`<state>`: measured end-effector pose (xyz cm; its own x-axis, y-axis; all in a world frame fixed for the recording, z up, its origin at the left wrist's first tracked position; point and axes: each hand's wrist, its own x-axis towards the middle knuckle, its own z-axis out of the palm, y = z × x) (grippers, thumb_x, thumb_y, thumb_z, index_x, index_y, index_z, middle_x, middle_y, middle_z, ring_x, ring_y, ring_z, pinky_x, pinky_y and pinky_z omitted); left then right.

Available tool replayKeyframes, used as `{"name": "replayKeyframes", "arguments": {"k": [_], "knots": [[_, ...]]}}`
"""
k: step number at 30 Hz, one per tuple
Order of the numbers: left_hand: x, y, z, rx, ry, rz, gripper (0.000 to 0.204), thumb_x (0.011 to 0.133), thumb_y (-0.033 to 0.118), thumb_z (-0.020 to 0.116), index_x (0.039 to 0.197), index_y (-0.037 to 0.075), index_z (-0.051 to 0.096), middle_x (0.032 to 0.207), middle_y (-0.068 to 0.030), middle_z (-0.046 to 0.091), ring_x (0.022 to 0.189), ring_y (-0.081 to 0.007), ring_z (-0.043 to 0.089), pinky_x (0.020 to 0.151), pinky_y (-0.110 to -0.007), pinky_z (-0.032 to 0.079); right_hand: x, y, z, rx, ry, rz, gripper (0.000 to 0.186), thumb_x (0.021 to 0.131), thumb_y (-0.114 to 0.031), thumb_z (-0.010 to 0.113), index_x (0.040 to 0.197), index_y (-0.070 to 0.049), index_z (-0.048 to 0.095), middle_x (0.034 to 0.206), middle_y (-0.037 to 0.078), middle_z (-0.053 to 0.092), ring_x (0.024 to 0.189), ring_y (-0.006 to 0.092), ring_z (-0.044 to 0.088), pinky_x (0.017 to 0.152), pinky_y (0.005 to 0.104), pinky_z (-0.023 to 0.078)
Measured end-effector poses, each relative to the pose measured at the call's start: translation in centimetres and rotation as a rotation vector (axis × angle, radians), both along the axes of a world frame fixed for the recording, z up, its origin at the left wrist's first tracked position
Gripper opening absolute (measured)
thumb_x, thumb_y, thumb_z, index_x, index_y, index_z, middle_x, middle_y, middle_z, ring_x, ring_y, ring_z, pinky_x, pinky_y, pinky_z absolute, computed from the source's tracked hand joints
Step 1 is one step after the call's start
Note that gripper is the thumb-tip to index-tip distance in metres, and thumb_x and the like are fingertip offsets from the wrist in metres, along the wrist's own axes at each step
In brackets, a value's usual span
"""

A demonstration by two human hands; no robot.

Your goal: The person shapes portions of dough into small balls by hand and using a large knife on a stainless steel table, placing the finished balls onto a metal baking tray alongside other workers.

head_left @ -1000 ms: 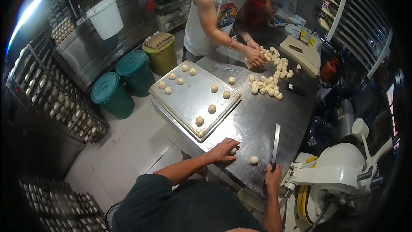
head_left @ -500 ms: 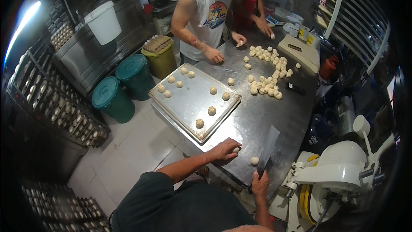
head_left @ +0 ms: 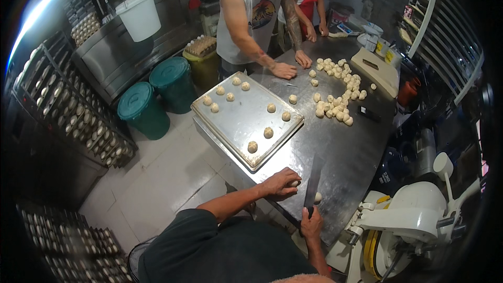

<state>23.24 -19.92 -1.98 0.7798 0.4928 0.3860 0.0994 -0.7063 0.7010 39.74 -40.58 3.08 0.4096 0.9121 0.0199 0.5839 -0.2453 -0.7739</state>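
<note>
My left hand [head_left: 279,183], fingers curled, is closed on a small pale dough ball [head_left: 295,183] at the table's front edge. My right hand [head_left: 311,224] grips the dark handle of a long, wide-bladed knife [head_left: 314,178], its blade angled away from me over the steel table [head_left: 356,162]. A second dough ball [head_left: 318,197] is partly visible just right of the blade. Beyond my left hand lies a metal tray [head_left: 225,126] with several spaced dough balls, and a pile of dough balls [head_left: 340,105] sits farther back on the right.
Two co-workers [head_left: 241,31] [head_left: 309,5] stand across the table. A white machine [head_left: 403,209] adjoins my right side. A board [head_left: 374,71] and black device [head_left: 367,112] lie at right. Lidded bins [head_left: 170,84] and egg racks [head_left: 78,110] are at left.
My right hand and knife have moved left, so the blade is beside the loose dough ball. The nearer co-worker's hands have shifted off the pile onto the table.
</note>
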Motion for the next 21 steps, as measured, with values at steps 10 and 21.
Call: {"name": "replayKeyframes", "arguments": {"k": [10,21], "knots": [[-1.0,-1.6,-1.1,-0.133,-0.092,0.320,0.059,0.080,0.019,0.084,0.129,0.002,0.057,0.120,-0.0168,0.062,0.105,-0.0304,0.065,0.091,-0.039,0.054,-0.1,1.8,1.7,-0.038,-0.068,0.056,0.036,0.101,-0.034,0.062,0.105,0.002,0.064,0.081,0.026,0.068,0.077,0.0482,0.068,0.068,0.0518,0.051],[-0.6,-1.9,0.3,-0.208,-0.130,0.326,0.034,0.082,0.013,0.081,0.111,0.004,0.065,0.107,-0.0118,0.066,0.095,-0.0266,0.068,0.080,-0.035,0.056,-0.8,1.1,2.2,-0.220,-0.148,0.153,0.032,0.099,-0.034,0.064,0.101,-0.002,0.065,0.077,0.022,0.069,0.074,0.0452,0.068,0.068,0.0525,0.051]]}}
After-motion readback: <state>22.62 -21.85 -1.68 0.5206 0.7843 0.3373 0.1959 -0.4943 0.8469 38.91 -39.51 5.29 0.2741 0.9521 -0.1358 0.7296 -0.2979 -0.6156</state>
